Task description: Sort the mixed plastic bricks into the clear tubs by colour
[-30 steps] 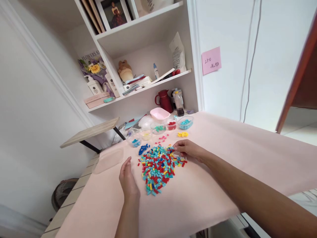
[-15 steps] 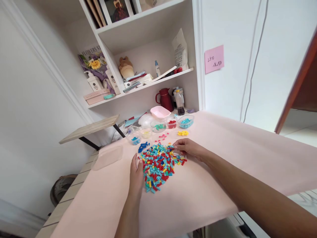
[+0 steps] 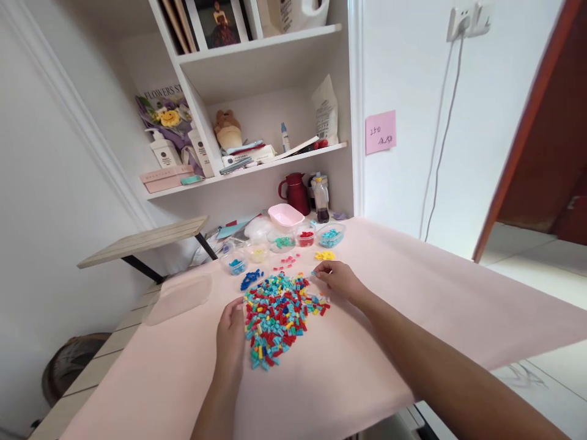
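Observation:
A heap of small toy building bricks [image 3: 277, 318], mostly light blue and red with some yellow, green and dark blue, lies on the pink-covered table [image 3: 330, 373]. My right hand [image 3: 339, 280] is above the heap's far right edge, thumb and forefinger pinched on a small light blue brick [image 3: 313, 273]. At the heap's left edge rests my left hand [image 3: 230, 324], fingers loosely bent and apart, with no brick visible in it. Behind the heap are small groups of dark blue bricks [image 3: 251, 279], pink bricks [image 3: 287, 261] and yellow bricks [image 3: 324, 255].
Clear tubs stand in a row behind, holding blue [image 3: 235, 264], pale yellow [image 3: 257, 252], green [image 3: 281, 241], red [image 3: 306, 235] and light blue bricks [image 3: 331, 234]. Further back are a pink basin [image 3: 285, 214], a red jug [image 3: 296, 193] and a bottle [image 3: 321, 201]. A clear lid [image 3: 178, 299] lies left.
My right hand has drawn slightly away from the heap, and a light blue brick now shows in its fingertips. The left hand stays by the heap's left edge. The view has shifted right and up.

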The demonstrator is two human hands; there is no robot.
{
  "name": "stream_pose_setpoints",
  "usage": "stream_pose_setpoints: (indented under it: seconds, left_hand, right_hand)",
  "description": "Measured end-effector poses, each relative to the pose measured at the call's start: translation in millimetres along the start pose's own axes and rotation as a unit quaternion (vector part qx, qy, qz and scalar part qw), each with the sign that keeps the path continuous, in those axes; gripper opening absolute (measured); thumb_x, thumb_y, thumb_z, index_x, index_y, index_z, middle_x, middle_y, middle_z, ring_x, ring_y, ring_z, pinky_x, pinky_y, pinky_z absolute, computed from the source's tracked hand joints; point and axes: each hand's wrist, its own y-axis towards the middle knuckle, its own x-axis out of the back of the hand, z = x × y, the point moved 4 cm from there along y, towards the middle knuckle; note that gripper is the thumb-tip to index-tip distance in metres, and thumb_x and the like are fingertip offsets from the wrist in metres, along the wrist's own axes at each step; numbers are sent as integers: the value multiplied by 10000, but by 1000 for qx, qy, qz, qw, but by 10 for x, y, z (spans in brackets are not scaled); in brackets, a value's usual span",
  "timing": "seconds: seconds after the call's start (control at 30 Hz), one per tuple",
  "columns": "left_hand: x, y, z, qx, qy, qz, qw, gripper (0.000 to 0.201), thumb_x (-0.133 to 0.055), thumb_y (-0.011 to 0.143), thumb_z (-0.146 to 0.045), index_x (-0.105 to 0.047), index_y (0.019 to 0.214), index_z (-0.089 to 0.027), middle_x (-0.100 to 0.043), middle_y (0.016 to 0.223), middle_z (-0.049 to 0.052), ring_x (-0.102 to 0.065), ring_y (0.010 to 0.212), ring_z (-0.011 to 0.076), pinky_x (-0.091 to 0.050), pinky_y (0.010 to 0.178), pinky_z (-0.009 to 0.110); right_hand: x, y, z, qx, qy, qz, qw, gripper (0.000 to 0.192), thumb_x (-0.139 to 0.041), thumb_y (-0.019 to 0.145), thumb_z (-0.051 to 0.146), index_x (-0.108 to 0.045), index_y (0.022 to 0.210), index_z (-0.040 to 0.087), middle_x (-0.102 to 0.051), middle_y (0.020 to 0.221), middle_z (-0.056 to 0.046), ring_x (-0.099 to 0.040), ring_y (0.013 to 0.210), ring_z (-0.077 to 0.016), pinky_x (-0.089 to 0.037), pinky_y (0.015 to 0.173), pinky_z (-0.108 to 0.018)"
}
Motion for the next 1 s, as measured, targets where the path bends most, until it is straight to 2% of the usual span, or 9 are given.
stream_pose_setpoints:
  seconds: [0.13,0.3,0.4,0.53,0.77,1.0]
  left_hand:
    - [25,19,5,12,27,1,1000,222,-584,743,-327,-687,906,-218,-676,1041,62,-556,1086,256,-346,1005,424]
    - [-19,12,39,25,15,37,999,265,-567,743,-383,-685,870,-183,-698,946,85,-632,940,250,-450,890,413]
    - [-31,-1,38,26,16,47,998,284,-601,713,-398,-692,857,-171,-705,870,84,-647,882,249,-470,848,402]
    - [-28,-8,15,23,14,42,999,306,-609,699,-407,-691,860,-160,-706,850,84,-650,852,238,-472,830,383]
    - [-25,-21,-44,27,5,29,999,334,-599,696,-408,-680,875,-138,-704,808,85,-651,737,211,-488,749,358]
    - [-6,-30,-71,28,-8,4,1000,338,-589,700,-394,-676,898,-135,-699,788,74,-647,698,199,-482,751,361]
  right_hand:
    - [159,19,-19,-8,-114,-50,992,120,-579,740,215,-672,816,219,-641,831,-35,-524,693,-152,-319,556,-240]
    - [128,-71,-5,-13,-211,-36,977,146,-614,691,155,-693,775,243,-642,869,-30,-536,759,-174,-287,567,-251]
    - [93,-95,1,-11,-243,-23,970,184,-636,686,156,-699,829,253,-623,934,-31,-543,781,-165,-302,585,-245]
    - [90,-85,3,-9,-264,-11,964,243,-644,695,181,-701,911,275,-605,975,-25,-546,788,-149,-310,590,-232]
    - [81,-60,-18,-3,-259,4,966,166,-628,684,144,-712,774,256,-656,841,9,-553,748,-137,-317,586,-221]
    - [54,-25,-25,14,-229,-5,973,110,-632,702,170,-699,771,222,-651,862,-12,-554,742,-134,-335,605,-216]
